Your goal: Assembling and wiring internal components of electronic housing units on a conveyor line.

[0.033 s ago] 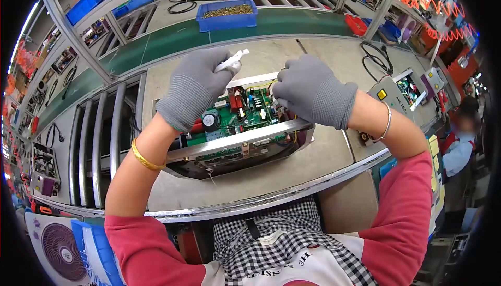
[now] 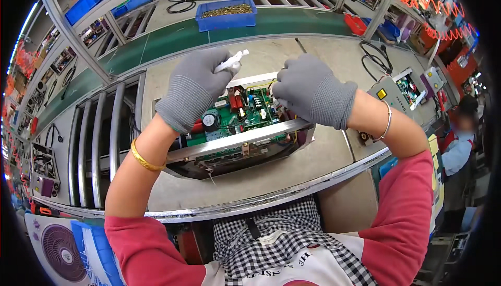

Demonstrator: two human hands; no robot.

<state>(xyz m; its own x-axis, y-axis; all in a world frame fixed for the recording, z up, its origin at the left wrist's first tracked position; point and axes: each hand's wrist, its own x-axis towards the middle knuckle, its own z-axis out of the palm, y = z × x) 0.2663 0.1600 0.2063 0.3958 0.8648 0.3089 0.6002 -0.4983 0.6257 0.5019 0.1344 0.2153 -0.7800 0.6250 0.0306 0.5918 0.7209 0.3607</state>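
My left hand (image 2: 201,85), in a grey knit glove, is closed around a small white narrow object (image 2: 231,63) whose tip points up and right; its exact kind I cannot make out. It is above the left end of an open electronic unit (image 2: 242,139) with a metal frame. Inside lies a green circuit board (image 2: 250,114) with red, black and white parts. My right hand (image 2: 313,89), gloved alike, has its fingers curled down at the board's right end. Its fingertips are partly hidden, along with whatever they may hold.
A blue bin (image 2: 226,21) of small brass-coloured parts stands on the green conveyor belt (image 2: 284,22) beyond the worktable. Metal rollers (image 2: 99,145) lie at left. Another opened unit (image 2: 394,95) and a black cable (image 2: 377,59) are at right. A person (image 2: 459,140) is at far right.
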